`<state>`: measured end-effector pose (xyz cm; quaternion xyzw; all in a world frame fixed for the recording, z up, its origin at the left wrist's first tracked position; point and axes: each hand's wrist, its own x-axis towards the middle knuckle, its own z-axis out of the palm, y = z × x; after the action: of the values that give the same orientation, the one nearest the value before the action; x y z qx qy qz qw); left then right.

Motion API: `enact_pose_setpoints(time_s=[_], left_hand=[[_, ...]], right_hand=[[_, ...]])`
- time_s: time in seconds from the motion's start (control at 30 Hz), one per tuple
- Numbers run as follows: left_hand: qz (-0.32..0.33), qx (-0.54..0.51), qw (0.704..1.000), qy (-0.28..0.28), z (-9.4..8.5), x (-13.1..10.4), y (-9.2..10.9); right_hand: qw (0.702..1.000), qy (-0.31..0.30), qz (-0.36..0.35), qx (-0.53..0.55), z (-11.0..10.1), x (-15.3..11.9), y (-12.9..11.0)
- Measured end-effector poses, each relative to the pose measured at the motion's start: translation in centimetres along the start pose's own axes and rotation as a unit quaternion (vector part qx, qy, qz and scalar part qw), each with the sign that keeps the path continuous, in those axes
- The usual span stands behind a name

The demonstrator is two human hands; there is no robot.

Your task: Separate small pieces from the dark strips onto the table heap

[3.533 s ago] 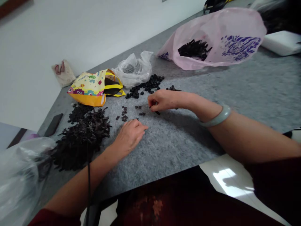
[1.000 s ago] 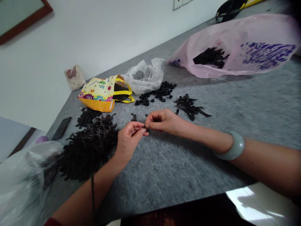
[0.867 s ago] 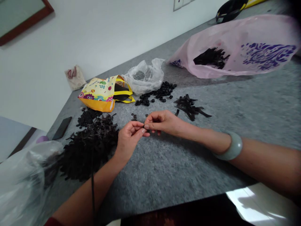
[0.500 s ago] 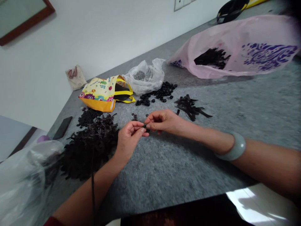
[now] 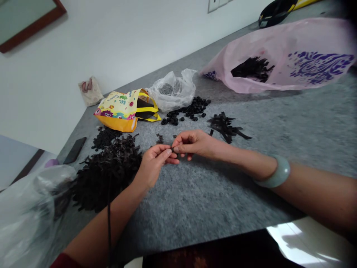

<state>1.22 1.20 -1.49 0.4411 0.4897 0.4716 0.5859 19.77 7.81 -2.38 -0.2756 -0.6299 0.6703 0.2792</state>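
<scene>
My left hand (image 5: 155,160) and my right hand (image 5: 195,143) meet fingertip to fingertip above the grey table. Both are closed in a pinch on a small black piece (image 5: 172,149), mostly covered by the fingers, so its exact kind is unclear. Just beyond the hands lie a few small dark bits (image 5: 159,138). A heap of cut black strips (image 5: 108,175) spreads beside my left forearm. To the right of my right hand is a smaller bunch of black strips (image 5: 224,125). Black round pieces (image 5: 195,107) are scattered farther back.
A yellow printed bag (image 5: 117,111) and a clear plastic bag with small grey metallic pieces (image 5: 178,95) stand behind. A pink bag (image 5: 281,41) holding black strips lies back right. At left are a black phone-like slab (image 5: 74,150), small black pieces (image 5: 106,137) and clear plastic (image 5: 25,216).
Both hands stay together at nearly the same spot. The left fingers have shifted slightly to the right, and less of the small black piece shows between the fingertips.
</scene>
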Motion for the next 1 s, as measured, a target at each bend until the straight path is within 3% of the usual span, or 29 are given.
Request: enact_pose_setpoints(time_s=[0.13,0.3,0.47,0.57,0.7,0.83,1.0], left_hand=[[-0.03,-0.035,0.999,0.002,0.1,0.2,0.3],[-0.066,-0.084,0.994,0.006,0.1,0.2,0.4],[-0.059,-0.079,0.995,0.001,0.0,0.0,0.6],[-0.031,-0.067,0.997,0.009,-0.1,0.0,0.9],[0.02,-0.113,0.993,-0.003,0.0,0.0,1.3],[0.03,-0.155,0.987,-0.027,0.4,0.1,1.3],[0.011,-0.176,0.984,-0.013,0.6,0.2,0.9]], right_hand=[[0.998,0.001,-0.056,-0.017,0.3,-0.2,0.1],[0.969,0.049,-0.171,-0.174,0.6,-0.7,-0.6],[0.955,0.065,-0.185,-0.221,0.7,-1.0,-1.0],[0.971,0.061,-0.157,-0.169,0.8,-1.0,-1.0],[0.996,0.03,-0.086,-0.001,0.8,-0.6,-0.6],[0.989,0.031,-0.043,0.135,0.8,-0.2,-0.3],[0.983,0.013,-0.013,0.182,1.2,-0.2,0.0]])
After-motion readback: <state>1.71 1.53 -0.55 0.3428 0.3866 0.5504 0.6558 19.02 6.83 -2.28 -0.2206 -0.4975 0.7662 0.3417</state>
